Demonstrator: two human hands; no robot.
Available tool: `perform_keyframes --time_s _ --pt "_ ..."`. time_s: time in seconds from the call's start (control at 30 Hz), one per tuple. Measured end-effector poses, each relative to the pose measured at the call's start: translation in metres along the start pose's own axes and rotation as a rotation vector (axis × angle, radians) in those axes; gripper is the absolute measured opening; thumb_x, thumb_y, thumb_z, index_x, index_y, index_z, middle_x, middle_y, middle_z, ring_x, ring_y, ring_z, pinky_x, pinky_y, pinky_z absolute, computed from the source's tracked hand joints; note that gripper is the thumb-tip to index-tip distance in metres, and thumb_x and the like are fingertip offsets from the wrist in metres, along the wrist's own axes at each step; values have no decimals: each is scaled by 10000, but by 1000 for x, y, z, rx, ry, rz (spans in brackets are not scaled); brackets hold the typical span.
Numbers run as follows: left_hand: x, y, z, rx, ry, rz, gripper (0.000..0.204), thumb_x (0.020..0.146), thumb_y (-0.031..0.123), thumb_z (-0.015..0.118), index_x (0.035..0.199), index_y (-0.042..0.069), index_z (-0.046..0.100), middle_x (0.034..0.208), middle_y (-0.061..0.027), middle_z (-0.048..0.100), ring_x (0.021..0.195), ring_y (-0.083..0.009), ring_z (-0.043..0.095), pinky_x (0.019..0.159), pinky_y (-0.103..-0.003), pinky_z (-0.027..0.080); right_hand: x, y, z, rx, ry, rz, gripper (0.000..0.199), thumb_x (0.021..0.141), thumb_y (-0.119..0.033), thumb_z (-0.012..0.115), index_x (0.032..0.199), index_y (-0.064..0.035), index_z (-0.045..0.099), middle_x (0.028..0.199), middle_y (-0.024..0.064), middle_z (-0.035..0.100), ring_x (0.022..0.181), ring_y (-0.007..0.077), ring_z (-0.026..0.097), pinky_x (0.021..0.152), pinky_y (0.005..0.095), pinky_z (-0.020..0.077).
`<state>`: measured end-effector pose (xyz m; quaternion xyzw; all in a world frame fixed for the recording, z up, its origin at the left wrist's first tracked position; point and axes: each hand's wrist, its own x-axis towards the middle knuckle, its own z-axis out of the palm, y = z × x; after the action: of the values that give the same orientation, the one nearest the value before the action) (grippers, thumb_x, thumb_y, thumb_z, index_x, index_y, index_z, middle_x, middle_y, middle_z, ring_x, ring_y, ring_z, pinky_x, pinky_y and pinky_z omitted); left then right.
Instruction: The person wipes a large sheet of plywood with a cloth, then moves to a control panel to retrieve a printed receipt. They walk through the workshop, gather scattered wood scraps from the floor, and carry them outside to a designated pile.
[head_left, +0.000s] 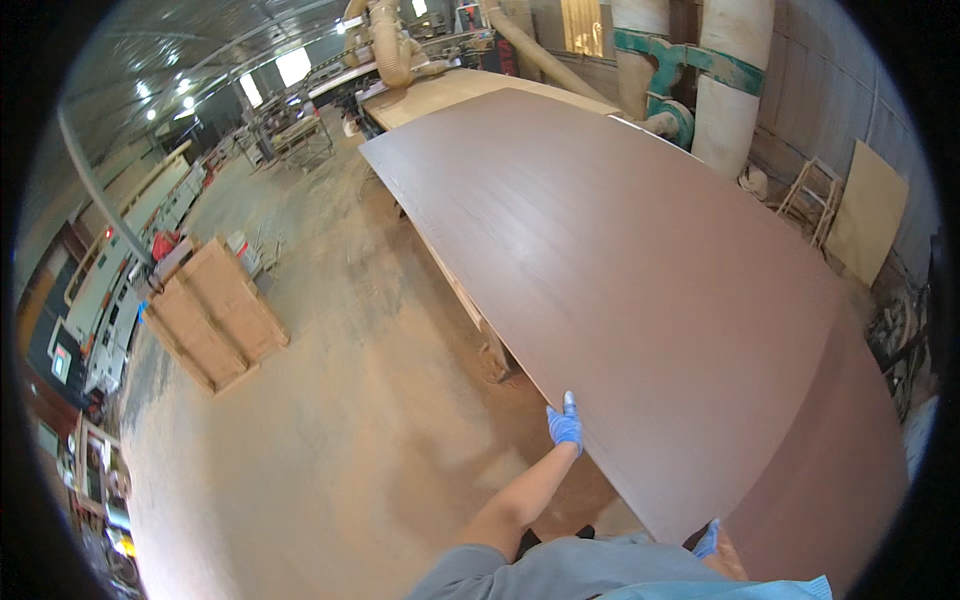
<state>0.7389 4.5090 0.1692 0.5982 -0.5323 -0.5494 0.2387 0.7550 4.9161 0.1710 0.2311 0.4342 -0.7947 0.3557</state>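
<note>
A large flat brown board (620, 260) stretches from my body toward the far end, tilted across the view. My left hand (566, 428), in a blue glove, grips its left long edge, thumb on the top face and fingers out of sight beneath. Close to my body, my right hand (708, 541), also blue-gloved, is at the board's near edge, thumb side up. The lower part of that hand is hidden by the board and my grey shirt. A darker brown area (830, 470) lies at the near right; whether it is shade or a second board, I cannot tell.
Under the board's far end is a pale wooden sheet (470, 85) on a machine bed. Dust-collector bags (735, 85) with green fittings stand behind, right. A plywood crate panel (217, 315) leans at left on the dusty floor (330, 450). A small ladder (812, 200) stands far right.
</note>
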Motion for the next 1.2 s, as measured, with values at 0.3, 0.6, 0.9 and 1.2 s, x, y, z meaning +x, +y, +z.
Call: perform_keyframes --time_s 0.3,0.6,0.9,1.2 --pt "233 98 -34 -19 -74 61 897 842 594 497 1356 -105 268 1384 -258 363 1277 -337 379 1055 -350 306 130 54 177 -489 561 -504 698 850 -255 635 1415 -106 254 1369 106 383 1212 281 400 1012 417 328" --pt "455 203 -61 43 -37 75 928 834 635 465 1369 -93 257 1397 -259 339 1298 -339 349 1070 -349 294 248 98 420 -1338 619 -1134 754 799 -235 640 1403 5 256 1484 194 191 1369 341 177 1120 420 136" --pt "697 289 -83 153 -14 61 952 819 654 471 1363 -101 268 1406 -269 317 1317 -339 319 1075 -354 282 351 139 649 -1664 416 -989 476 772 -313 610 1192 -93 568 1409 193 357 1344 386 227 1092 547 97" --pt "935 386 -91 30 -6 87 931 818 619 516 1352 -107 285 1394 -266 341 1301 -338 348 1057 -355 308 468 188 868 -1579 364 -983 404 751 -292 624 1116 -120 626 1404 150 385 1356 369 204 1094 545 62"
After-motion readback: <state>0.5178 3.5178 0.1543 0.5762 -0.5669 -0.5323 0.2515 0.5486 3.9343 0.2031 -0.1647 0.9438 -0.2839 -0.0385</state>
